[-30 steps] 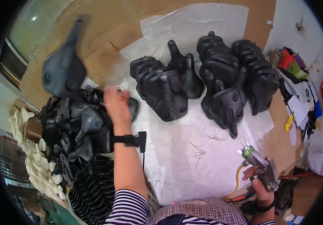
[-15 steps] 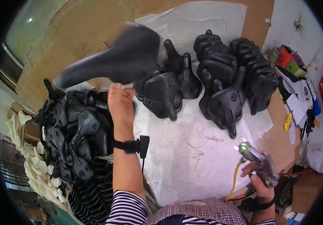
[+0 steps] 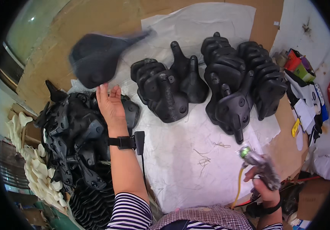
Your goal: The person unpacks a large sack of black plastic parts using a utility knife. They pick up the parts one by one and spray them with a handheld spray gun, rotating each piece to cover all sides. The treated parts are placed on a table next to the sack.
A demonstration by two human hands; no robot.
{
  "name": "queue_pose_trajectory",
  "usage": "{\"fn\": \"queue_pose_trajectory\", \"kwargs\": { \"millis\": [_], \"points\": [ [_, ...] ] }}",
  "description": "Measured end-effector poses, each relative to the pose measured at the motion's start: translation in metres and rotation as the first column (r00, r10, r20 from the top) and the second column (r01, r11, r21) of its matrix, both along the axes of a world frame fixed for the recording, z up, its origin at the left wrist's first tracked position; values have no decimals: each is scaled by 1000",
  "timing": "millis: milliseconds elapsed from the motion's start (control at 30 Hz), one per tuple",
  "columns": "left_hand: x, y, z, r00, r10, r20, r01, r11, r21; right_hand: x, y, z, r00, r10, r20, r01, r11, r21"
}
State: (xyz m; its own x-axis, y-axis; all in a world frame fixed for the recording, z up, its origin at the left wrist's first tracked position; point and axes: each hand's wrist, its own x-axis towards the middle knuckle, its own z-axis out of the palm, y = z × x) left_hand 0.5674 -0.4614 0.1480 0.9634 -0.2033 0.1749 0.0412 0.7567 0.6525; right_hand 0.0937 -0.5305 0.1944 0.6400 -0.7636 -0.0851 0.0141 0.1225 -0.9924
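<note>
My left hand [image 3: 111, 105] is raised palm-up with its fingers stretched and apart. Just beyond its fingertips is a blurred black moulded piece [image 3: 96, 57], broad at the left with a narrow tail towards the upper right. Whether the fingertips touch its lower edge I cannot tell. At the lower right, my right hand [image 3: 266, 189] is closed round a spray gun [image 3: 262, 166], dark and covered in film, with a green part near its tip. A yellow hose [image 3: 240, 184] hangs from it.
Stacks of similar black pieces [image 3: 230, 105] stand on the white sheet [image 3: 188, 172]. A heap of black pieces [image 3: 73, 130] lies left of my forearm, with cream-coloured pieces [image 3: 38, 168] beyond it. Papers and bags [image 3: 306, 107] crowd the right side.
The black piece has turned round, its broad end now left and its tail right. My left hand has shifted left and opened its fingers. The spray gun has barely moved.
</note>
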Motion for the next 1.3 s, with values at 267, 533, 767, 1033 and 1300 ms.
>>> {"fn": "queue_pose_trajectory", "kwargs": {
  "millis": [267,533,767,1033,1300],
  "points": [
    [-29,-31,-157,928,-236,-287,362,405,840,-10,2,-24,965,207,-160,-218,974,-58],
    [-7,-8,-39,943,-294,159,260,944,202,16,-3,-10,999,48,-3,-48,999,6],
    [29,-41,-105,946,-200,-254,320,696,643,14,4,1,996,87,13,-87,996,-24],
    [17,-5,-24,994,-69,83,21,876,481,26,-10,-20,984,165,-72,-161,985,59],
    [68,16,-118,976,-199,-94,220,893,392,23,-2,-5,996,87,-7,-88,994,-61]
  ]
}}
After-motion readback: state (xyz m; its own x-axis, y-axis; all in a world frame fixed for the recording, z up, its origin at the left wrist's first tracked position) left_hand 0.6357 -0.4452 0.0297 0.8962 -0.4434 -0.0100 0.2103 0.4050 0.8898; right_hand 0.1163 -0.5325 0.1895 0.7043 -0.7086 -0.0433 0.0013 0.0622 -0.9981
